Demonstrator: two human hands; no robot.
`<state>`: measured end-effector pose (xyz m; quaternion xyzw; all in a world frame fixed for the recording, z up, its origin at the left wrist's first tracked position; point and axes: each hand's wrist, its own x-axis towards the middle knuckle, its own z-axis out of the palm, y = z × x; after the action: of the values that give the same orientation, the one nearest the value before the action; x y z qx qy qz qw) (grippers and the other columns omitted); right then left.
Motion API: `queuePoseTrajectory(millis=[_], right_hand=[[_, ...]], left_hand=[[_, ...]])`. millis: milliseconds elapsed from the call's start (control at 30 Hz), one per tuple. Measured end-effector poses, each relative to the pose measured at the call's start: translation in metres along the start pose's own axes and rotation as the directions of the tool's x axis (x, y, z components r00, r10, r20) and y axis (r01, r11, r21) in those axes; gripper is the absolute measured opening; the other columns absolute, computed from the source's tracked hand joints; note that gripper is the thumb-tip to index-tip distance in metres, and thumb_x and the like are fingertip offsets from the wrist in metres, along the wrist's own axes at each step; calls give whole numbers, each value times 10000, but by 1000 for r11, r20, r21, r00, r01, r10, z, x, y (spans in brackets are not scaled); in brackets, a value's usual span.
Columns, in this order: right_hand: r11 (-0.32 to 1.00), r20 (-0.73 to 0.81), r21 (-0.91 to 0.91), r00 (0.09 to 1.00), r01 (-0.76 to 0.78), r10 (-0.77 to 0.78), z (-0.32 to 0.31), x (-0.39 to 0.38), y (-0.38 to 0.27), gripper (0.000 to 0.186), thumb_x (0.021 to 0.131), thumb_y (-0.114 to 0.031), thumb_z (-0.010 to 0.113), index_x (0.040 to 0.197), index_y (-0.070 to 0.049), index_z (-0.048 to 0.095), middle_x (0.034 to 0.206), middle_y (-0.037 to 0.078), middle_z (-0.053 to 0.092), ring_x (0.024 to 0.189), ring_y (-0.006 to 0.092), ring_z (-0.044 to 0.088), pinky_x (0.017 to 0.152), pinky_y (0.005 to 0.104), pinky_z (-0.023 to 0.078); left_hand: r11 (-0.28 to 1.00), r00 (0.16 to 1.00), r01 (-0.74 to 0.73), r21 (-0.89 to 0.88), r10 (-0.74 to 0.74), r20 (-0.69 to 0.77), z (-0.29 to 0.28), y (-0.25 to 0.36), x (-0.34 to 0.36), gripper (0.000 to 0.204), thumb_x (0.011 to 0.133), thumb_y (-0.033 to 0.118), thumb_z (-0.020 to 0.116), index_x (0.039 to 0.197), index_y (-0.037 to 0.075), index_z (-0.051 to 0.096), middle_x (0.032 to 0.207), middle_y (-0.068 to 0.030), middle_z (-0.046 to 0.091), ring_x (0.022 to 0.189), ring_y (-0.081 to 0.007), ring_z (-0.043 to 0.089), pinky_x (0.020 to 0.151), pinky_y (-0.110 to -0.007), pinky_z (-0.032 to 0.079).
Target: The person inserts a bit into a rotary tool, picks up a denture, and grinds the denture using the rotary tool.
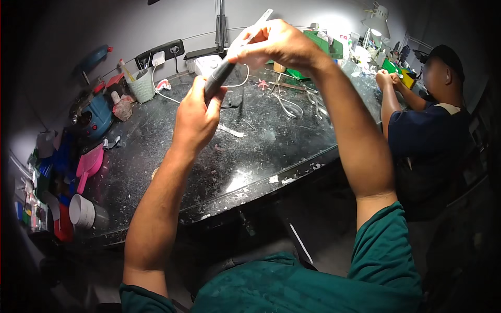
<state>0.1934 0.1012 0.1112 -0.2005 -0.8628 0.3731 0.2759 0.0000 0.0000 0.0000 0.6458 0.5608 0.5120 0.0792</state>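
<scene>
Seemingly, handling is under way, not finished: the dark cylindrical tool (218,81) is gripped near its lower end by the left hand (197,117), while a slim pale strip (265,16) is pinched in the right hand (279,44) at the tool's upper end (whether they are joined cannot be told). What is left cannot be judged. The tool, matt grey, is held tilted above the black bench (142,148).

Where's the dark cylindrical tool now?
In the head view, upper area left of centre, the dark tool runs from the left hand up to the right hand.
</scene>
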Motion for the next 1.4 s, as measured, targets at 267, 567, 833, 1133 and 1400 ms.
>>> queuePoseTrajectory(millis=[267, 567, 833, 1133, 1400], right_hand=[[538, 197, 842, 914, 28, -356, 74, -32, 61, 684, 996, -393, 613, 1440, 97, 436, 1325, 249, 612, 1223, 331, 615, 1130, 473, 409], [837, -36, 546, 998, -16, 42, 127, -33, 59, 313, 1026, -236, 617, 1198, 24, 645, 1138, 141, 718, 1121, 229, 659, 1017, 353, 494], [668, -578, 631, 813, 394, 67, 76, 31, 74, 310, 1038, -261, 558, 1053, 10, 707, 1014, 106, 740, 952, 197, 689, 895, 329, 507], [758, -316, -429, 868, -491, 383, 74, 8, 138, 318, 798, -407, 828, 780, -93, 786, 697, 38, 719, 680, 146, 674, 765, 326, 530], [757, -111, -485, 889, -438, 443, 84, -8, 123, 226, 687, -281, 875, 780, -92, 792, 676, 45, 728, 684, 141, 705, 673, 321, 532]], left_hand=[[110, 674, 734, -671, 13, 739, 38, 24, -40, 157, 896, 214, 597, 793, 116, 533, 584, 46, 420, 437, -101, 391, 416, -271, 309], [663, 880, 461, -590, -428, 206, 44, -16, -60, 219, 926, 175, 613, 737, 69, 577, 561, 35, 471, 415, -73, 390, 397, -268, 281], [605, 837, 537, -588, -469, 283, 39, -17, -58, 197, 899, 143, 649, 733, 75, 566, 562, 46, 475, 419, -58, 383, 400, -263, 276], [529, 807, 27, -848, -512, -293, -3, -23, -34, 323, 985, 265, 679, 745, 90, 553, 610, 52, 500, 484, -44, 429, 443, -246, 334], [715, 858, 49, -698, -387, -337, 11, -34, -34, 345, 975, 216, 684, 704, 146, 483, 575, 77, 415, 463, -28, 360, 420, -227, 267]])
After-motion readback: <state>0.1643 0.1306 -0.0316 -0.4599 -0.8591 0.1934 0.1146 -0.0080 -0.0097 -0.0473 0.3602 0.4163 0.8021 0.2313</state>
